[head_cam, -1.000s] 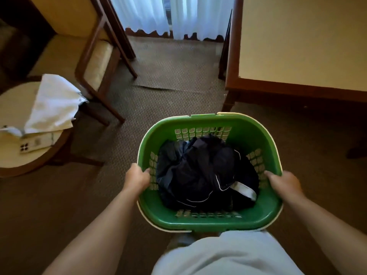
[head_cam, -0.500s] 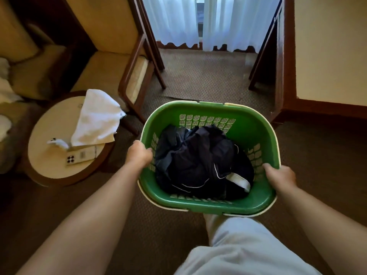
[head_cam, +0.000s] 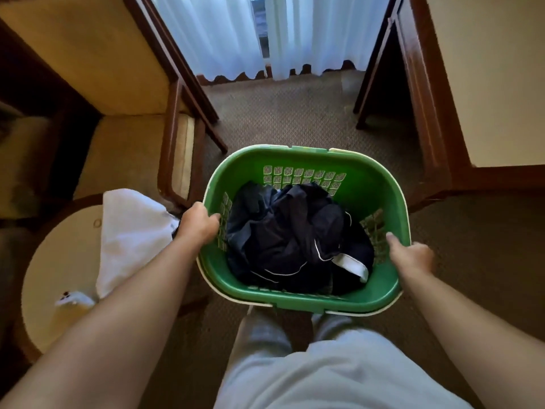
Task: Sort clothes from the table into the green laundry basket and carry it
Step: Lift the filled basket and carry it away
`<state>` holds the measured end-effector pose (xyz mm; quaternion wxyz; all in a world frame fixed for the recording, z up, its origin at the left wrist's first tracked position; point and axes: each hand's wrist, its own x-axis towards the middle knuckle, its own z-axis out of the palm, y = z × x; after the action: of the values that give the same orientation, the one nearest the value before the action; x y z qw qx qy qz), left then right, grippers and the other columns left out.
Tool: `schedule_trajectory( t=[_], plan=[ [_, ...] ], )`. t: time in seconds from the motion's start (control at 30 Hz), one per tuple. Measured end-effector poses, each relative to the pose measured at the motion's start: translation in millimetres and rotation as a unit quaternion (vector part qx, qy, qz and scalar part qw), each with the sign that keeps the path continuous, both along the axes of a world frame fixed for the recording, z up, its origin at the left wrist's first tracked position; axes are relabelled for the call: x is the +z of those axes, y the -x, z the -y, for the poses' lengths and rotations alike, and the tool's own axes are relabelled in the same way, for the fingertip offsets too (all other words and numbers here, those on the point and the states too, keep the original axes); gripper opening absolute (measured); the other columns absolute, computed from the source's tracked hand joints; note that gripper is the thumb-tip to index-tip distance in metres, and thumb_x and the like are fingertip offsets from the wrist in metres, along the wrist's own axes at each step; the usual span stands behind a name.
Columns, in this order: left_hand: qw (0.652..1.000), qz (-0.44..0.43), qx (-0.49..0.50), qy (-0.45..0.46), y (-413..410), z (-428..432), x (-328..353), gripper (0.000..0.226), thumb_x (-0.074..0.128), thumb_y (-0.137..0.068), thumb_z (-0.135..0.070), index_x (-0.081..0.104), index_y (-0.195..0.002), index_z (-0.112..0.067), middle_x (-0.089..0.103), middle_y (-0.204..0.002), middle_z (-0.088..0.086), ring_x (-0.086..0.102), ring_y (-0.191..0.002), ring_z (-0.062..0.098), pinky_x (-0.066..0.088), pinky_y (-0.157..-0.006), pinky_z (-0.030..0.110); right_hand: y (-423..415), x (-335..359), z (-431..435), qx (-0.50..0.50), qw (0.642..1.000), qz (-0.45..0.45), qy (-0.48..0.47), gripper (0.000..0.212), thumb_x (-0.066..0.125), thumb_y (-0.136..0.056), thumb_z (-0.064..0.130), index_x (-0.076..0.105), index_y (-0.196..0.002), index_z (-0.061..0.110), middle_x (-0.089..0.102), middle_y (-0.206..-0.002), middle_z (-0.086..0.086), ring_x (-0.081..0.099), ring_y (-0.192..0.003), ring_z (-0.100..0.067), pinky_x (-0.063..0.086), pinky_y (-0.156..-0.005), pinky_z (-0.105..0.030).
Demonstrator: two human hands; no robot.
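Note:
I hold a green laundry basket [head_cam: 362,172] in front of my body, off the carpet. Dark navy clothes [head_cam: 289,234] with thin white piping lie crumpled inside it. My left hand [head_cam: 197,224] grips the basket's left rim, fingers curled over the edge. My right hand [head_cam: 410,255] grips the right rim, thumb on the inside wall. A white cloth [head_cam: 129,234] lies on the small round table [head_cam: 59,261] to my left, partly hidden behind my left forearm.
A wooden armchair [head_cam: 174,160] with a beige cushion stands at the left, close to the basket. A wooden desk [head_cam: 424,113] lines the right side. Brown carpet [head_cam: 289,119] runs ahead between them to white curtains [head_cam: 236,33]. My grey-trousered legs are below the basket.
I have moved forward and turned left with the basket; the round table and armchair now sit closer at my left, the desk slid right, and the curtains are nearer.

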<state>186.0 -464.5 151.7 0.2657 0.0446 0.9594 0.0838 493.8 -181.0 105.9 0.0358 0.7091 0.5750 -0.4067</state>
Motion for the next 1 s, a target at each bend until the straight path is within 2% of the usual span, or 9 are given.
schedule_trajectory(
  t=[0.1,0.17,0.3,0.4,0.57,0.7,0.8,0.9,1.0],
  plan=[
    [0.998,0.013,-0.054,-0.015,49,-22,-6,0.042,0.064,-0.101,-0.033,0.057,-0.126,0.001,0.066,-0.123,0.026,0.063,-0.116,0.044,0.052,-0.094,0.044,20,5,11,-0.062,0.998,-0.004,-0.003,0.058,0.069,-0.089,0.052,0.070,-0.101,-0.005,0.069,-0.101,-0.025,0.068,-0.089,-0.039,0.055,-0.077,-0.043],
    [0.995,0.023,-0.097,-0.029,81,-46,-8,0.041,0.064,-0.101,-0.034,0.058,-0.124,-0.001,0.067,-0.121,0.024,0.065,-0.113,0.042,0.055,-0.095,0.046,29,5,18,-0.110,0.994,0.007,-0.005,0.060,0.067,-0.090,0.055,0.068,-0.101,-0.005,0.068,-0.103,-0.026,0.068,-0.094,-0.041,0.054,-0.075,-0.043],
    [0.983,0.011,-0.179,-0.039,124,-93,-11,0.039,0.063,-0.101,-0.027,0.057,-0.125,0.003,0.065,-0.121,0.027,0.064,-0.115,0.043,0.050,-0.091,0.042,43,10,33,-0.170,0.985,0.019,-0.009,0.064,0.060,-0.095,0.056,0.066,-0.106,-0.007,0.064,-0.100,-0.024,0.066,-0.103,-0.043,0.046,-0.074,-0.039],
    [0.974,0.006,-0.223,-0.038,149,-136,-11,0.039,0.064,-0.099,-0.022,0.058,-0.125,0.005,0.066,-0.121,0.028,0.063,-0.115,0.043,0.046,-0.085,0.039,54,11,37,-0.215,0.977,-0.002,-0.015,0.063,0.057,-0.096,0.055,0.067,-0.106,-0.007,0.067,-0.109,-0.028,0.065,-0.104,-0.043,0.046,-0.076,-0.039],
    [0.954,0.019,-0.298,-0.028,179,-212,-19,0.031,0.070,-0.093,-0.024,0.066,-0.113,-0.001,0.071,-0.105,0.021,0.068,-0.095,0.036,0.054,-0.080,0.038,66,3,40,-0.306,0.952,-0.006,-0.015,0.061,0.054,-0.100,0.050,0.065,-0.114,-0.009,0.066,-0.115,-0.030,0.064,-0.107,-0.043,0.040,-0.075,-0.036],
    [0.933,0.022,-0.360,0.000,188,-266,-22,0.026,0.072,-0.088,-0.021,0.067,-0.106,-0.004,0.069,-0.099,0.015,0.067,-0.094,0.034,0.056,-0.081,0.038,78,-3,35,-0.358,0.933,-0.009,-0.007,0.063,0.052,-0.101,0.051,0.062,-0.117,-0.009,0.063,-0.121,-0.030,0.062,-0.111,-0.045,0.047,-0.084,-0.042],
    [0.915,0.023,-0.403,0.022,193,-304,-27,0.024,0.072,-0.088,-0.017,0.068,-0.106,-0.002,0.065,-0.090,0.012,0.064,-0.090,0.033,0.050,-0.074,0.035,89,-6,34,-0.424,0.906,-0.010,0.008,0.061,0.054,-0.101,0.050,0.065,-0.116,-0.009,0.065,-0.119,-0.029,0.064,-0.108,-0.044,0.052,-0.088,-0.045],
    [0.889,0.031,-0.456,0.038,194,-340,-34,0.019,0.069,-0.090,-0.014,0.069,-0.104,-0.002,0.059,-0.079,0.006,0.062,-0.085,0.030,0.049,-0.073,0.034,101,-10,39,-0.502,0.865,-0.006,0.030,0.058,0.056,-0.101,0.044,0.064,-0.120,-0.010,0.065,-0.123,-0.028,0.063,-0.112,-0.042,0.044,-0.078,-0.036],
    [0.859,0.047,-0.508,0.048,199,-379,-43,0.018,0.067,-0.092,-0.012,0.071,-0.107,-0.002,0.059,-0.079,0.005,0.063,-0.086,0.029,0.052,-0.076,0.034,122,-17,44,-0.557,0.831,0.006,0.014,0.059,0.057,-0.100,0.047,0.065,-0.118,-0.008,0.066,-0.120,-0.026,0.064,-0.108,-0.041,0.041,-0.073,-0.036]
  ],
)
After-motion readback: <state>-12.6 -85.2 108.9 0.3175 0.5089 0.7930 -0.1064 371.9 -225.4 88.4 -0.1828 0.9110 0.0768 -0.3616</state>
